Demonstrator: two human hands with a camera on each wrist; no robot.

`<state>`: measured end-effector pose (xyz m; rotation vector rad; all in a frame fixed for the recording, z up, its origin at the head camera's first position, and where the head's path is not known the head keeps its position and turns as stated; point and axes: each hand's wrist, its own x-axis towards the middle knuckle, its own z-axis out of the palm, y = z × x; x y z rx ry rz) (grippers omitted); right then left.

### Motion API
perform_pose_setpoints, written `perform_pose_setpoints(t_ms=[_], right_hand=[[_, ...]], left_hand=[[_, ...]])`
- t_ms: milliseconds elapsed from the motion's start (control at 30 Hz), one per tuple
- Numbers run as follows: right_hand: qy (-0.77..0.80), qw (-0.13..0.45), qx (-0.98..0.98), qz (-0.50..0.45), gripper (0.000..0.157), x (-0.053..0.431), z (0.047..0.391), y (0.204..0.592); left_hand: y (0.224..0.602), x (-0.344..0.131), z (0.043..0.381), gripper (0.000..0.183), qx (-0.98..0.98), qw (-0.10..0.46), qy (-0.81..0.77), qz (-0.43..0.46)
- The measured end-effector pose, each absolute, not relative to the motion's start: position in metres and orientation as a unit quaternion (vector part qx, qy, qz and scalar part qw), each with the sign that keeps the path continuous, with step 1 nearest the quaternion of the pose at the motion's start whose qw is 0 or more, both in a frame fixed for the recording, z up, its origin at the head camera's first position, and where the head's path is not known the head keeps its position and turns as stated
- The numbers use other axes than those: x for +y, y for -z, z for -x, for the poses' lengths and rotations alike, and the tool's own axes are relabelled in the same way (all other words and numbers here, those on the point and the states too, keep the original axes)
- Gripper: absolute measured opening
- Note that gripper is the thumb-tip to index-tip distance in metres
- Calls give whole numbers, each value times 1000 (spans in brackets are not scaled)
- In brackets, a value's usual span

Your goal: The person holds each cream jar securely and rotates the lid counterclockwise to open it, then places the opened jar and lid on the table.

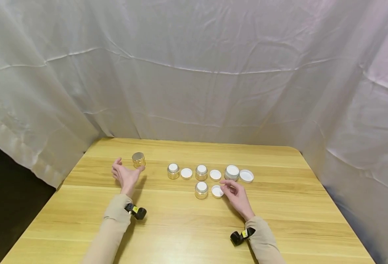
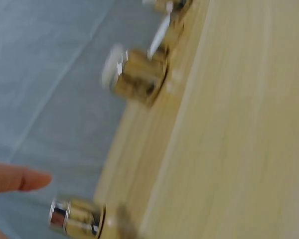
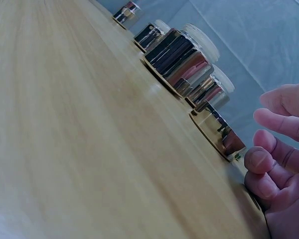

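Note:
At the left, my left hand [image 1: 126, 176] is spread beside a small gold jar [image 1: 139, 160] with its lid on. In the left wrist view a finger [image 2: 25, 178] stands apart from that gold jar [image 2: 75, 216]. My right hand [image 1: 237, 198] hovers at the right edge of an upturned lid [image 1: 217, 191], white inside. Its fingers [image 3: 281, 154] are loosely curled and hold nothing in the right wrist view. Left of this lid stands a gold jar [image 1: 201, 190] with a white top. The gold lid rim [image 3: 217, 130] lies just short of the fingertips.
Behind stand two more white-topped gold jars, one left [image 1: 173, 171] and one middle [image 1: 201, 173], plus a wider jar [image 1: 231, 173]. Beside them lie upturned lids: left [image 1: 186, 173], middle [image 1: 215, 175], large [image 1: 246, 176]. A pale curtain [image 1: 194, 99] hangs behind the wooden table [image 1: 180, 234].

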<state>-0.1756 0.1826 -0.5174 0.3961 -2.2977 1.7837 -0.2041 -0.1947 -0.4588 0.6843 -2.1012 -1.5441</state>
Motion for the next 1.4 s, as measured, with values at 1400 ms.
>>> perform_pose_setpoints(t_ms=[1400], right_hand=[[-600,90,-784,-131,18,182,174,515]], left_hand=[[477,-213,240,86,-819,94,508,-252]])
